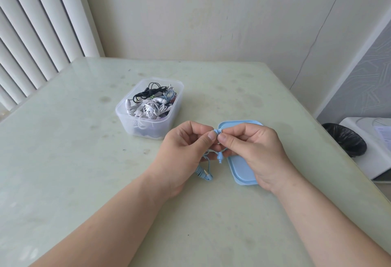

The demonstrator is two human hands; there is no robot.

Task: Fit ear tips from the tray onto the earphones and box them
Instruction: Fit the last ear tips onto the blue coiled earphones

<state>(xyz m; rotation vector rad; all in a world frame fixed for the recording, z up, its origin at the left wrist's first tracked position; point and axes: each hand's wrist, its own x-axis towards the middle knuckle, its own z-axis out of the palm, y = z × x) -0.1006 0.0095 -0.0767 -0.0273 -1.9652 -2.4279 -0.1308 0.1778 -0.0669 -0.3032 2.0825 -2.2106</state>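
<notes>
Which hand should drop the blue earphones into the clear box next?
Probably the left. The left hand is nearer the clear box, and the cable of the blue earphones hangs under it. The right hand is over the blue tray, farther from the box.

Table (pixel 63 161) w/ clear box (pixel 146 128), blue tray (pixel 241 169)

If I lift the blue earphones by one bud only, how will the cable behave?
Probably floppy: the blue earphones droop below the left hand and right hand, one bud dangling. Likely very light, as fingertip pinches carry them. The coiled plug end may swing.
</notes>
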